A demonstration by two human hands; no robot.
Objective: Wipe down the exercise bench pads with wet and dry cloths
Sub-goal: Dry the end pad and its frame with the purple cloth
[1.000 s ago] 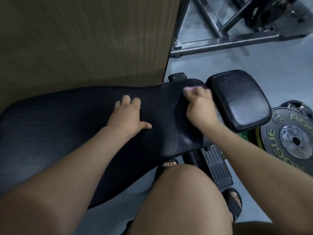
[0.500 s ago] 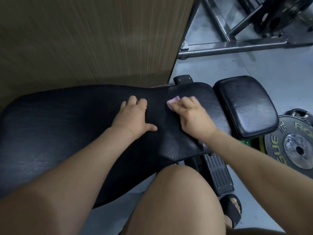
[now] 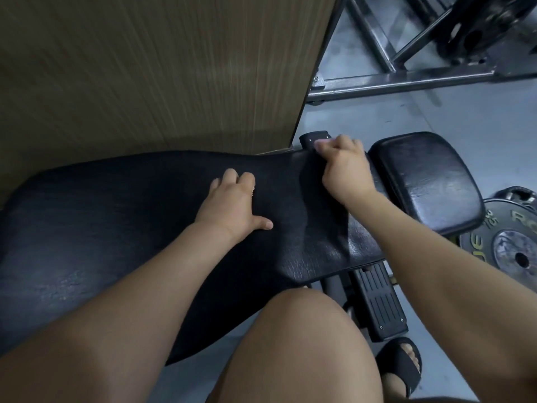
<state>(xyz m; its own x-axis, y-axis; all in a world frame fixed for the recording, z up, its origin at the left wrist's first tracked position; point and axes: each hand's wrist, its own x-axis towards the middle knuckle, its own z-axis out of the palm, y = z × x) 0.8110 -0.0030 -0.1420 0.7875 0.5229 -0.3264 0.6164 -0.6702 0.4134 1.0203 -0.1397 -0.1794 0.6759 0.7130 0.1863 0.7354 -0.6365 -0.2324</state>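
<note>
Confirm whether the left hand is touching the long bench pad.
Touching. The head view shows the left hand resting on the long bench pad, thumb and palm flat against it.

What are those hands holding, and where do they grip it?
The right hand is curled round what looks like a pale cloth, bunched in its fist; only a sliver shows. The left hand rests on the back pad, empty.
</note>
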